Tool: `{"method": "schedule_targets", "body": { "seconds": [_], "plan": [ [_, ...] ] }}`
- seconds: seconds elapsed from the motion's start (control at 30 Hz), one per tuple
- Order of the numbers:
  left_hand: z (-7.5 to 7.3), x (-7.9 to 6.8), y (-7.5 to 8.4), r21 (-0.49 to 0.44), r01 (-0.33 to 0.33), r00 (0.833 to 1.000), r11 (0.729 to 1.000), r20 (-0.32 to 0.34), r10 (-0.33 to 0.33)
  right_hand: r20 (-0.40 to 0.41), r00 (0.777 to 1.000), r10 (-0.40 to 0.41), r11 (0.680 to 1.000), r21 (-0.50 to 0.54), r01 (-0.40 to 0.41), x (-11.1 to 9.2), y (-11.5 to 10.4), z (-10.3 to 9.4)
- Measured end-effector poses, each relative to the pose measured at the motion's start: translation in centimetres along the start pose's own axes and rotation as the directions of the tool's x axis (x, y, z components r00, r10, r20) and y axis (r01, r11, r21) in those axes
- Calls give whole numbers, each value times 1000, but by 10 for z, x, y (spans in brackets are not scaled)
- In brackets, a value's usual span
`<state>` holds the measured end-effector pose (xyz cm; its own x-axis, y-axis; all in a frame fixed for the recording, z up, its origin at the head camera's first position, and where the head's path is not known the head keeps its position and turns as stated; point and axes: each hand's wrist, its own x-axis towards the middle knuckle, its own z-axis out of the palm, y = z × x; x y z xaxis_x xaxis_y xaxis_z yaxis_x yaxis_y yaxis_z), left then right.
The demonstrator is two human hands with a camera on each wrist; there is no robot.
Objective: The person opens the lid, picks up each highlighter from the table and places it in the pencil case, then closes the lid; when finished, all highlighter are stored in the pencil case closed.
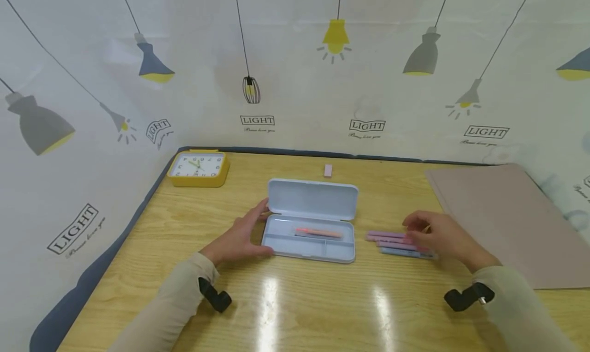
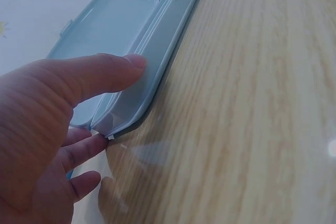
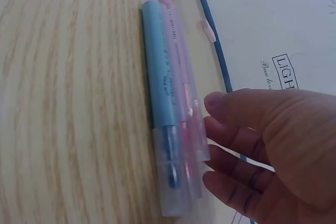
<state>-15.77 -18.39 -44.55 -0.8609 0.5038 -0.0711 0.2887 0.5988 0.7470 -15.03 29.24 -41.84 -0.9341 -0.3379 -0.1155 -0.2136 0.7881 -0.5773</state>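
Observation:
A light blue pencil case (image 1: 295,247) lies with its lid raised. An orange-pink pen (image 1: 322,233) sits in its long rear compartment. My left hand (image 1: 239,236) rests at the case's left end, thumb along the front corner and fingers spread toward the lid's side; the left wrist view has fingertips right at the corner. To the right of the case lie purple pens (image 1: 384,234), a pink pen (image 1: 392,245) and a blue highlighter (image 3: 159,66) with a translucent cap, side by side. Over their right ends hovers my right hand (image 1: 440,236), fingers loosely bent, fingertips beside the caps.
Behind the case lies a small pink eraser (image 1: 328,170). A yellow alarm clock (image 1: 199,168) stands at the back left. On the right a large pinkish-beige sheet (image 1: 511,224) covers part of the wooden table (image 1: 322,311). Patterned sheeting (image 1: 299,85) hangs behind the table.

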Motion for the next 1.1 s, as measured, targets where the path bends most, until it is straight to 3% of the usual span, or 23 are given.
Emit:
{"method": "schedule_targets", "body": {
  "seconds": [0.83,1.1],
  "plan": [
    [-1,-2,6,-3,13,1000,1000,15,-12,49,996,-71,997,-3,71,4,1,2],
    [-2,-3,6,-1,6,1000,1000,8,-6,-3,993,-117,993,-15,117,2,0,1]
  ]
}}
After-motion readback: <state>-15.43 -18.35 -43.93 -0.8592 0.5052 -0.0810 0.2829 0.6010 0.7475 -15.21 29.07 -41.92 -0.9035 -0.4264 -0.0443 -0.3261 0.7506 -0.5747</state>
